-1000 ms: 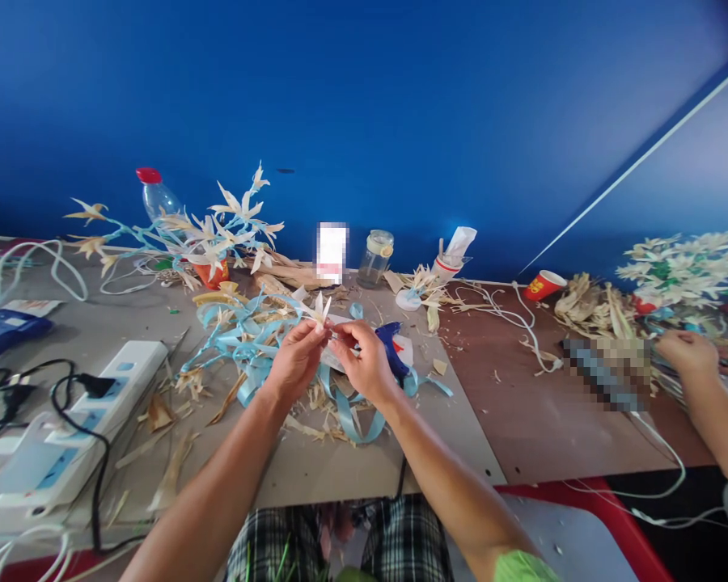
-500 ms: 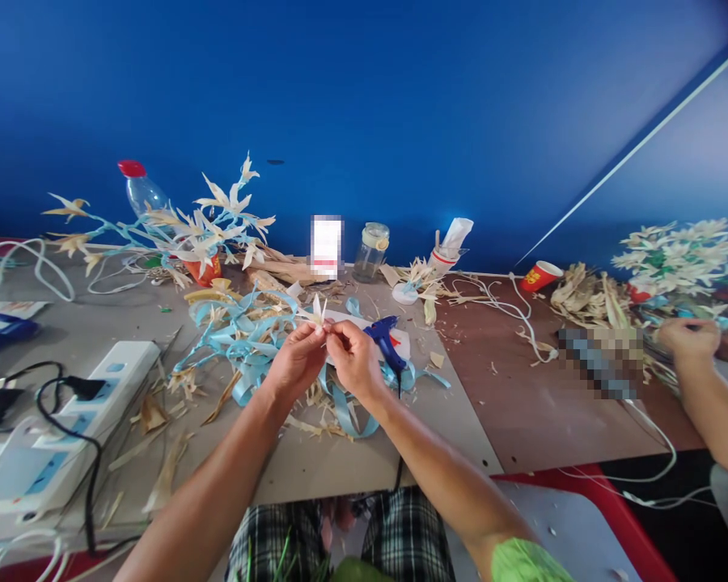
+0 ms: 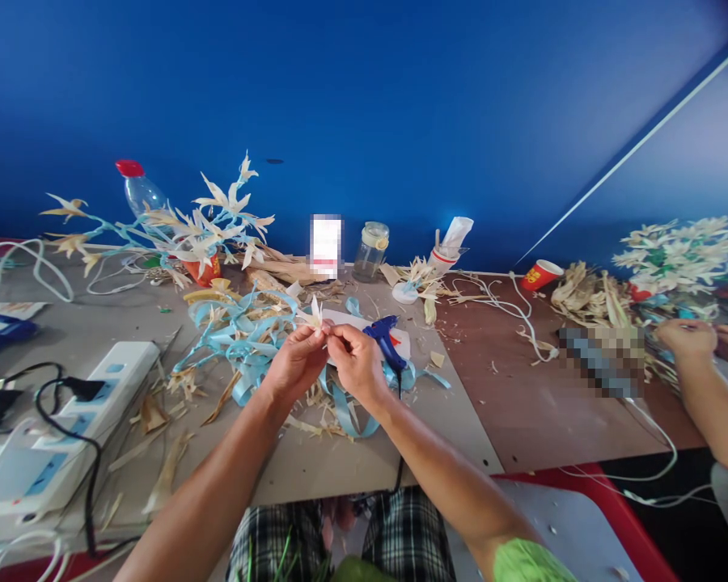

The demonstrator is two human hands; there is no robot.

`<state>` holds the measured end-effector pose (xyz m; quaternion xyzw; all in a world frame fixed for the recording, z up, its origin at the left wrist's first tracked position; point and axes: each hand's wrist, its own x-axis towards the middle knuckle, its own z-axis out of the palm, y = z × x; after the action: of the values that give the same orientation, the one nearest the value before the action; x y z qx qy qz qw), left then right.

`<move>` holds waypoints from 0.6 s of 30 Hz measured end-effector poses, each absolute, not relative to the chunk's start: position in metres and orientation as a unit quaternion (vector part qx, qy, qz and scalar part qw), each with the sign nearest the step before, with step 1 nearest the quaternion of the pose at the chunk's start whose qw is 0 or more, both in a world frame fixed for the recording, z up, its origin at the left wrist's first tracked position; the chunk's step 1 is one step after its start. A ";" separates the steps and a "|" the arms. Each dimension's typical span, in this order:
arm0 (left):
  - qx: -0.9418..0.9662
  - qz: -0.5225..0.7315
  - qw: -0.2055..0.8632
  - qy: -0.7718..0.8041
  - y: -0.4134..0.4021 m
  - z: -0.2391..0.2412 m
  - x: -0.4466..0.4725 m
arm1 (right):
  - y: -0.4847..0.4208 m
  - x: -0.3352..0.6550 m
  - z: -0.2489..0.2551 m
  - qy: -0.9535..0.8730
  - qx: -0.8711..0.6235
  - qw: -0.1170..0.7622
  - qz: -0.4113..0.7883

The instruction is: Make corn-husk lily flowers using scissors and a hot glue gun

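Flanking the held flower (image 3: 316, 313) are blue ribbons (image 3: 243, 391) and a glue gun (image 3: 388, 343).

Bright green sleeve (image 3: 531, 562), plaid legwear (image 3: 408, 537)

flower (image 3: 315, 313) partly hidden by fingers (image 3: 307, 343), white panel (image 3: 326, 246) pixelated

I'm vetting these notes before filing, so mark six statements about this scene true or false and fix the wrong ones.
1. The left hand holds a white flower. True.
2. The right hand grips the glue gun. False: the glue gun lies beyond that hand, not held.
3. Blue ribbon lies on the table. True.
4. The bottle has a green cap. False: the cap is red.
5. A black plug sits in the power strip. True.
6. The jar lies on its side. False: it stands upright.
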<state>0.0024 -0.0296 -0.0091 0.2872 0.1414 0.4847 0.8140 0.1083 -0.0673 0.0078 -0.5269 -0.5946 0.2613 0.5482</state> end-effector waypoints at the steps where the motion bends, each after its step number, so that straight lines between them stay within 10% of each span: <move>1: 0.290 0.483 0.814 0.142 -0.030 -0.009 0.002 | -0.068 0.108 0.008 -0.596 -0.527 0.547 0.262; 18: 0.297 0.477 0.815 0.140 -0.030 -0.007 0.001 | -0.071 0.110 0.012 -0.603 -0.527 0.535 0.269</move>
<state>0.0012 -0.0303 -0.0065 0.2966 0.1398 0.4771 0.8154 0.1101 -0.0708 0.0115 -0.5265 -0.6032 0.2690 0.5353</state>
